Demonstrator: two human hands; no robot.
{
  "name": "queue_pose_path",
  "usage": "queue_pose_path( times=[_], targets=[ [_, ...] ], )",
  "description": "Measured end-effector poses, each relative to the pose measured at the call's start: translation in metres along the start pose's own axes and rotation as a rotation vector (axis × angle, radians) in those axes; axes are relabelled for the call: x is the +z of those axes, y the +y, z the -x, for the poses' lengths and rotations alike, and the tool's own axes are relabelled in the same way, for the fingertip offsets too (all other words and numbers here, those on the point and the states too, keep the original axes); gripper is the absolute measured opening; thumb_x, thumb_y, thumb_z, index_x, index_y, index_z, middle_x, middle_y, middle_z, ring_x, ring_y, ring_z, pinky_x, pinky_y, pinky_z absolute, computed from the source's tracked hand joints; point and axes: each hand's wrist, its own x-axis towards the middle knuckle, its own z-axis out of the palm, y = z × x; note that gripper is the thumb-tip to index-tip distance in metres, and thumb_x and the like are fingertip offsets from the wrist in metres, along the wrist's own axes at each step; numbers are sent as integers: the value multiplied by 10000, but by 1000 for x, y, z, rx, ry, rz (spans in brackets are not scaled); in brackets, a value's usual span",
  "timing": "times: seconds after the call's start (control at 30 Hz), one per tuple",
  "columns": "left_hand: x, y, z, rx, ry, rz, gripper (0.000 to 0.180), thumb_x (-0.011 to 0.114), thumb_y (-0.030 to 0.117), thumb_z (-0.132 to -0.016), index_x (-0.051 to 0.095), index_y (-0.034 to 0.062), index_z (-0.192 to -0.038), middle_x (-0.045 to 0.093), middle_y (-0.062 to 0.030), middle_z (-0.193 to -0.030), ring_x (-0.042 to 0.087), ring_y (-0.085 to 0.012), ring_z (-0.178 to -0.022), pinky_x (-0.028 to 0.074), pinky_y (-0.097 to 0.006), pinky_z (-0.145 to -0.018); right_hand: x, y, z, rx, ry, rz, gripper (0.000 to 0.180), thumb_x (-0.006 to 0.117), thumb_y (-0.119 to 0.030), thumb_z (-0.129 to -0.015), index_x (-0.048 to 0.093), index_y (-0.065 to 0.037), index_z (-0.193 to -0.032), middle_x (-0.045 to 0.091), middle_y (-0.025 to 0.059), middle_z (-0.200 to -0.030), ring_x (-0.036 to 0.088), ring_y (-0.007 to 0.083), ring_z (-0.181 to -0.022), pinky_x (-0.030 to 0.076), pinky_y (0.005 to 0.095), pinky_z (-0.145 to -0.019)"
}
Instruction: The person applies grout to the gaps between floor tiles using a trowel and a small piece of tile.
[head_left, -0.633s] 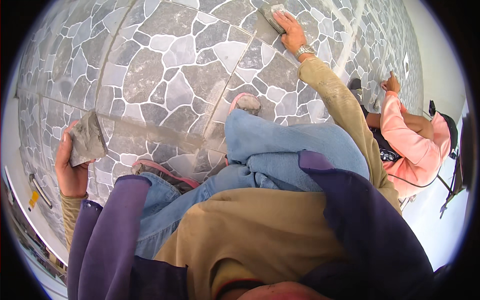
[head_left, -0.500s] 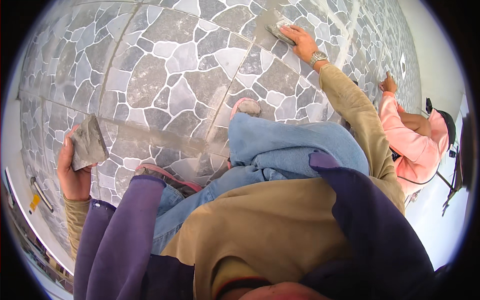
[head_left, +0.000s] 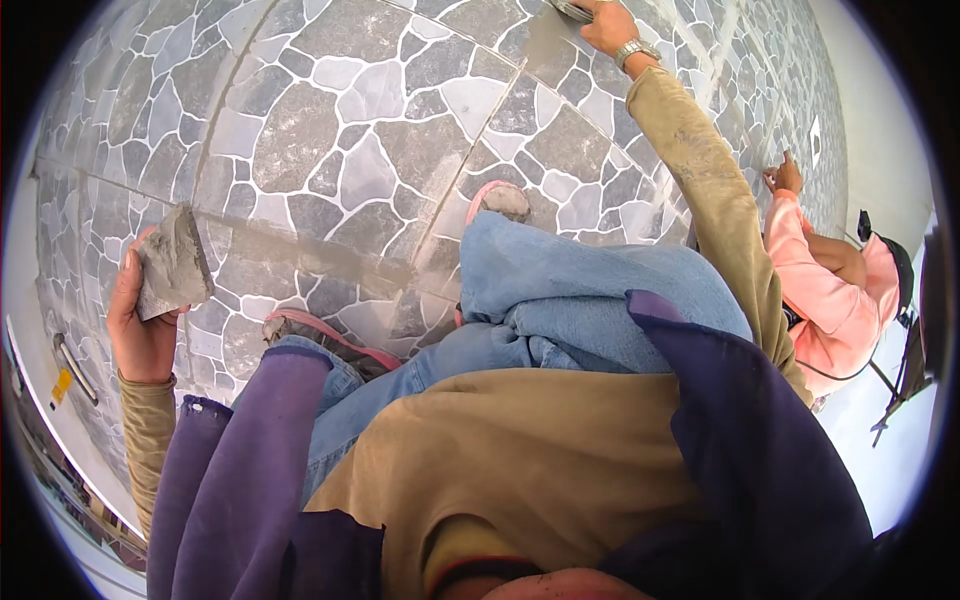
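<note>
My left hand [head_left: 138,335] grips a flat, roughly square slab [head_left: 174,262] by its edge at the left. Thick grey mortar seems to coat the slab; what lies under it is hidden. At the top of the view my right hand [head_left: 608,28], with a watch on the wrist, is closed on a flat grey-smeared hand tool [head_left: 572,10], partly cut off by the picture's edge. The tool rests on the stone-patterned tiles [head_left: 370,110], beside a wet grey smear [head_left: 552,45] over a joint between tiles.
Another grey smear [head_left: 310,260] crosses the tiles ahead of my feet in pink-strapped shoes [head_left: 500,202]. To the right a co-worker in a pink top [head_left: 835,305] crouches with a hand on the tiles. A long-handled tool with a yellow part [head_left: 62,385] lies far left.
My right hand has moved farther away along the tiles with the tool, toward the top edge. My left hand and its slab have shifted slightly left and up.
</note>
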Motion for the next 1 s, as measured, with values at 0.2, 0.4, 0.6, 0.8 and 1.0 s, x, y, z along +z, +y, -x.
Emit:
queue_pose_path(
  times=[0.2,0.4,0.6,0.8,1.0],
  targets=[
    [20,-4,-19,-29,-74,-3,502,437,356,-1082,477,-11,-1422,654,-118,-1231,714,-161,-945,606,-268,-648,-15,-108,69,-5,-118,143,561,601,-33,-734,700,-236,-1247,733,116,-1015,646,303,-978,562,439,-834],
    [24,5,-19,-5,-132,-24,505,451,350,-1076,469,-18,-1422,657,-123,-1220,719,-162,-934,617,-270,-636,-24,-107,85,-188,-81,34,595,603,8,-714,684,-224,-1256,737,57,-1057,638,286,-994,562,411,-854],
    [27,-6,-27,-18,-41,-45,491,439,354,-1082,491,-8,-1410,660,-116,-1220,717,-155,-929,608,-255,-639,-35,-22,16,-209,164,-86,580,600,-37,-777,641,-169,-1341,693,96,-1234,624,337,-1140,516,432,-975],
    [19,13,-15,14,0,-20,473,444,339,-1084,504,-6,-1401,666,-111,-1216,717,-149,-924,604,-254,-632,-2,2,64,-336,319,54,773,567,102,-710,613,-271,-1386,685,44,-1278,596,291,-1231,536,406,-966],
    [12,-4,-6,-70,153,90,466,461,334,-1078,513,-7,-1390,678,-115,-1192,721,-147,-879,598,-260,-607,-51,-13,13,150,-43,92,600,564,-22,-767,690,-286,-1290,733,129,-1114,654,306,-1108,548,419,-916]
  ],
)
